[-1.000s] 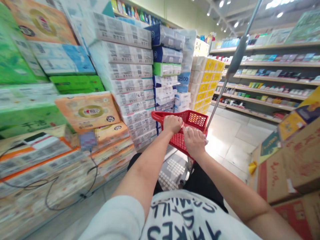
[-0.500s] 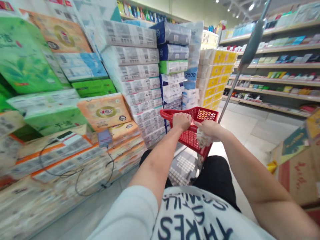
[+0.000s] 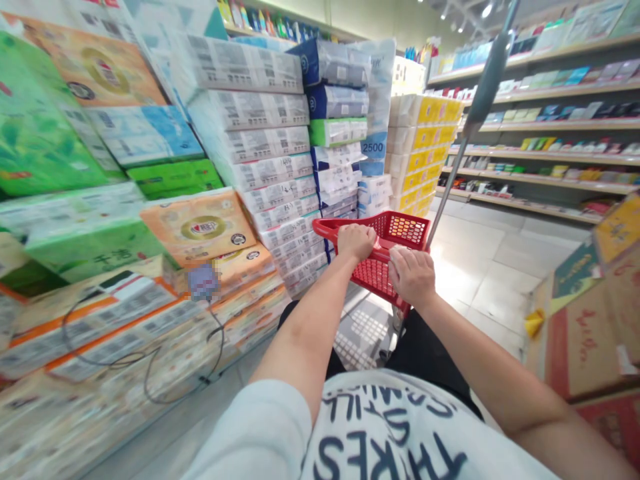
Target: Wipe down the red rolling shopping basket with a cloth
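A small red plastic shopping cart (image 3: pixel 369 275) stands in front of my legs. Its red handle runs crosswise under both hands. My left hand (image 3: pixel 356 241) is closed round the left-centre of the handle, knuckles up. My right hand (image 3: pixel 413 275) curls over the handle farther right, its fingers bent down over the bar. A metal pole with a thick grey grip (image 3: pixel 486 87) slants up from the cart's right side; its lower end is hidden. What lies in the basket cannot be made out.
At left, tissue packs (image 3: pixel 200 225) are piled high, with a thin dark cable (image 3: pixel 120 360) lying across them. Stacked white packs (image 3: pixel 270 143) and yellow-and-white packs (image 3: pixel 425 143) stand beyond. Shelves (image 3: pixel 540 123) line the far right. Cardboard boxes (image 3: pixel 580 340) sit at near right.
My right hand, blurred earlier, now rests curled over the handle. My left hand has kept its grip. The stacks and cart have shifted slightly left in view.
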Demonstrator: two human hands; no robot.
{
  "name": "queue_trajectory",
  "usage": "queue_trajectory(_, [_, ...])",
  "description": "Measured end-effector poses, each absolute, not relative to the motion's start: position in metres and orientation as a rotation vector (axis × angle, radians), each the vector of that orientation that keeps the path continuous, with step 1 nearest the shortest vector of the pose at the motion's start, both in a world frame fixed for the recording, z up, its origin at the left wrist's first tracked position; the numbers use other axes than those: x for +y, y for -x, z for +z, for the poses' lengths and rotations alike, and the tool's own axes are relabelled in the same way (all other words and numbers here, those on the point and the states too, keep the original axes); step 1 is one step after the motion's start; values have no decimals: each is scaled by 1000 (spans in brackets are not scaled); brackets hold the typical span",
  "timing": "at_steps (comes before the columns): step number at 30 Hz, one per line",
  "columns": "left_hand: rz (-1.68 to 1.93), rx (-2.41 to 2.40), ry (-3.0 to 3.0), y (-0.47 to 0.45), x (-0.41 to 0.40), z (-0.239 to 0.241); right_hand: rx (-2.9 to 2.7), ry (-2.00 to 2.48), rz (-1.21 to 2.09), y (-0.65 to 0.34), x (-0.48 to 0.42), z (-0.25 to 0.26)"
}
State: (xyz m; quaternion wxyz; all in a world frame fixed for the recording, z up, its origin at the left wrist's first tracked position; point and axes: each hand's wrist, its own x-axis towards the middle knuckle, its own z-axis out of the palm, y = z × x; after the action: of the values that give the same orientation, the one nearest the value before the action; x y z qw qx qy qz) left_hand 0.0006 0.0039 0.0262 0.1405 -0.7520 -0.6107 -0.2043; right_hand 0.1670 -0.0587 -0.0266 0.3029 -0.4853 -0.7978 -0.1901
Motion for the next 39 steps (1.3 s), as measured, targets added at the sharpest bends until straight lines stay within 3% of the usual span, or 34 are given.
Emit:
queue_trajectory(6, [-562, -1802, 2159, -2, 5, 30, -2205, 1585, -328, -170, -38, 9])
queue_trajectory(12, [-607, -1791, 2177, 2, 11, 25, -2563, 1655, 119, -177, -1, 44])
queue_trajectory(20, [-570, -1765, 2218, 6, 10, 27, -2089, 1379, -371, -178, -33, -9])
queue_trajectory(31, [-604, -1744, 2216, 5, 17, 23, -1831, 925, -470, -188, -37, -66])
queue_trajectory(35, [-615, -1774, 2217, 6, 16, 24, -1883, 905, -434, -193, -32, -51])
queue_trajectory(39, [-616, -1786, 2219, 5, 16, 26, -2118, 1220, -168, -199, -14, -7])
